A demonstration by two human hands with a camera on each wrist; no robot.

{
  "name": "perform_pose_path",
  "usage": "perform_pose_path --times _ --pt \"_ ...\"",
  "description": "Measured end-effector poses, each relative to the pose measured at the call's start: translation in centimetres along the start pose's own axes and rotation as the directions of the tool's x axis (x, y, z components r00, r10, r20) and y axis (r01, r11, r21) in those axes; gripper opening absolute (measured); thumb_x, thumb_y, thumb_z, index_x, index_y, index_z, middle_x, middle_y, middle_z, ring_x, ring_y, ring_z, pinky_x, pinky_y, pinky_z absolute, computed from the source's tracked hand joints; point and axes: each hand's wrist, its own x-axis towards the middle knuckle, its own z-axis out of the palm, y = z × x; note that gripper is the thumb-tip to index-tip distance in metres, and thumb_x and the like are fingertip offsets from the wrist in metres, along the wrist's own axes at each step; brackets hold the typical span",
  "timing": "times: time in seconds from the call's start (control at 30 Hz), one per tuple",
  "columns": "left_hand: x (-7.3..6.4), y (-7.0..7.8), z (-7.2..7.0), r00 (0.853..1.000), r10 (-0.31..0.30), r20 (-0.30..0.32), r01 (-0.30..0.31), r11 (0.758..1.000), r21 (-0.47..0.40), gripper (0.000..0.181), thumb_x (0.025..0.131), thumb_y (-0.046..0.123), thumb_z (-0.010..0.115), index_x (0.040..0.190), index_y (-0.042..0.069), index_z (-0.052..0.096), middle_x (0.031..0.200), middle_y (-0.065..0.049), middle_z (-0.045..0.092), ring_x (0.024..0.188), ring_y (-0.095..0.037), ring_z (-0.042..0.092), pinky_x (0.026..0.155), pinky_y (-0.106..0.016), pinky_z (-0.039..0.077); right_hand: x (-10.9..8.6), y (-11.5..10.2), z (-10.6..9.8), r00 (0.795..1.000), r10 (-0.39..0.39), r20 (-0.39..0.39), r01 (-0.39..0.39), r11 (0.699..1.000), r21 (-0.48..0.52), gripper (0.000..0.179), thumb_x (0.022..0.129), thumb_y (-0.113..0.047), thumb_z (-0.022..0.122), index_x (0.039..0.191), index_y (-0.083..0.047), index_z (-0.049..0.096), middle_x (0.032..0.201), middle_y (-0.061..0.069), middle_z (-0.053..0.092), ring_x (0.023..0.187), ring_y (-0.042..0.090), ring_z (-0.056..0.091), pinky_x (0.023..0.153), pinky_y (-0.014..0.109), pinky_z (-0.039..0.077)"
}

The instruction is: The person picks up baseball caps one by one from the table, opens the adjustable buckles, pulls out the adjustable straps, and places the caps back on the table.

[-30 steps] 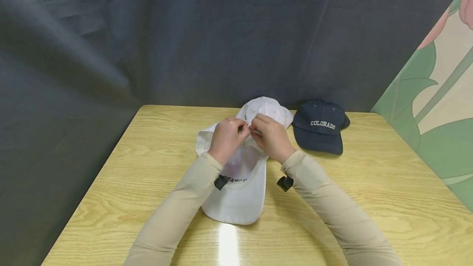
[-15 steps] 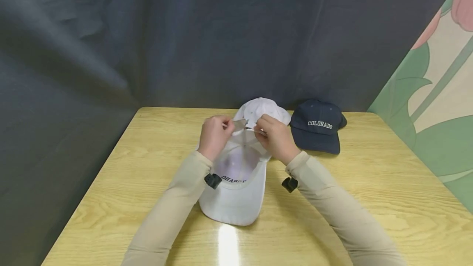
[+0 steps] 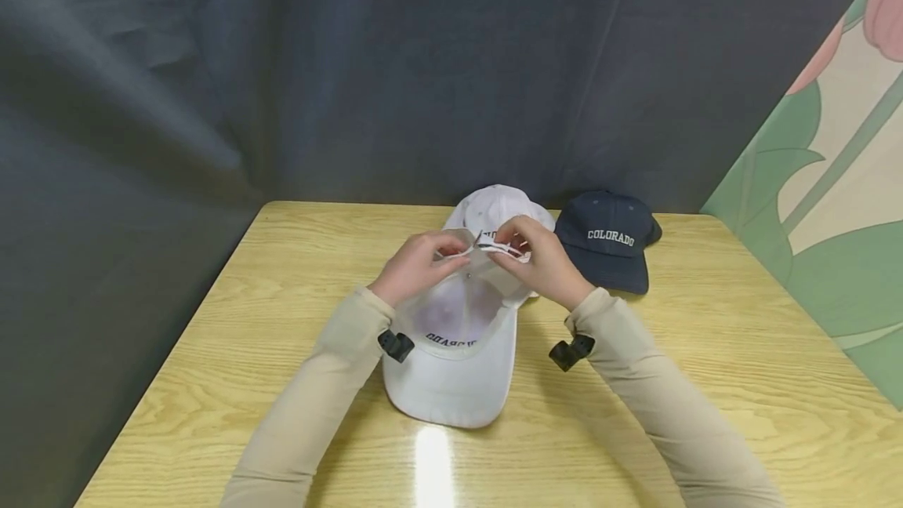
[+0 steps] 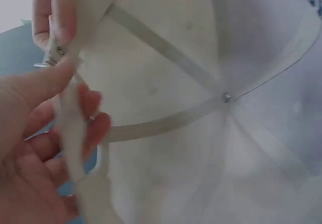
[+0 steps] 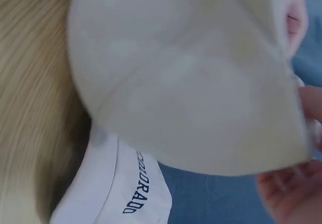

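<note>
A white cap (image 3: 451, 394) lies with its brim toward me and its inside facing up, the lettering showing reversed. My left hand (image 3: 416, 265) pinches one side of its back strap, fingers and thumb on the band in the left wrist view. Opposite it, my right hand (image 3: 542, 263) holds the other part of the strap (image 3: 504, 248) between thumb and fingers. A small metal buckle (image 3: 482, 241) sits on the strap between the hands. The left wrist view looks into the crown (image 4: 166, 173), with its seam tapes meeting at the centre.
Just behind the hands rests a second white cap (image 3: 497, 206), its lettering partly covered. To its right sits a navy cap (image 3: 610, 234) marked COLORADO. A dark curtain (image 3: 437, 77) hangs behind the wooden table (image 3: 197, 351); a flower-patterned wall is at right.
My left hand drew away leftward from the right hand, then came back toward the buckle with straighter fingers. My right hand shifted slightly right, still on the strap. The held cap moved slightly.
</note>
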Motion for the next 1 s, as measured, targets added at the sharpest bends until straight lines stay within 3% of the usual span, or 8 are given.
perform_pose_path --times 0.07,0.2,0.37,0.53,1.0 --pt "-0.1 -0.1 0.2 1.000 0.012 -0.022 -0.011 1.000 0.016 0.020 0.089 0.020 0.063 0.103 0.007 0.069 0.105 -0.008 0.069 0.098 -0.019 0.065 0.089 -0.033 0.051 0.0 0.1 -0.5 0.994 0.088 0.066 -0.092 0.994 0.058 0.018 0.081 -0.006 0.071 0.093 -0.002 0.059 0.087 0.010 0.061 0.074 0.013 0.054 0.069 0.025 0.050" --pt "-0.1 -0.1 0.4 0.998 0.021 -0.060 -0.022 1.000 -0.006 0.018 0.090 0.019 0.063 0.100 0.006 0.070 0.104 -0.007 0.069 0.098 -0.018 0.065 0.089 -0.033 0.051 0.1 0.0 -1.3 0.959 0.223 0.172 -0.247 0.960 0.132 0.018 0.085 -0.011 0.067 0.098 -0.001 0.059 0.094 0.013 0.062 0.080 0.014 0.057 0.074 0.023 0.050" --pt "0.0 0.2 0.5 0.997 0.037 -0.066 -0.040 0.999 -0.037 0.022 0.092 0.021 0.059 0.101 0.004 0.069 0.104 -0.009 0.068 0.097 -0.019 0.064 0.089 -0.034 0.052 0.5 -0.4 -1.9 0.930 0.305 0.205 -0.340 0.926 0.165 0.020 0.089 -0.016 0.063 0.101 0.000 0.061 0.097 0.015 0.063 0.082 0.014 0.058 0.073 0.021 0.048" --pt "0.0 0.4 0.6 0.996 0.031 -0.079 -0.035 0.998 -0.055 0.022 0.093 0.020 0.057 0.101 0.004 0.069 0.105 -0.010 0.066 0.099 -0.020 0.062 0.089 -0.033 0.051 1.1 -0.6 -1.8 0.882 0.399 0.249 -0.449 0.873 0.190 0.025 0.092 -0.023 0.060 0.107 -0.002 0.062 0.097 0.011 0.063 0.081 0.018 0.058 0.071 0.023 0.046" --pt "0.0 0.6 0.7 0.995 0.029 -0.095 -0.036 0.997 -0.067 0.020 0.092 0.019 0.059 0.101 0.005 0.069 0.101 -0.008 0.066 0.094 -0.019 0.060 0.087 -0.032 0.051 2.0 -1.0 -1.6 0.827 0.481 0.291 -0.540 0.823 0.176 0.033 0.095 -0.028 0.053 0.113 -0.002 0.061 0.105 0.011 0.062 0.092 0.019 0.055 0.080 0.026 0.043"
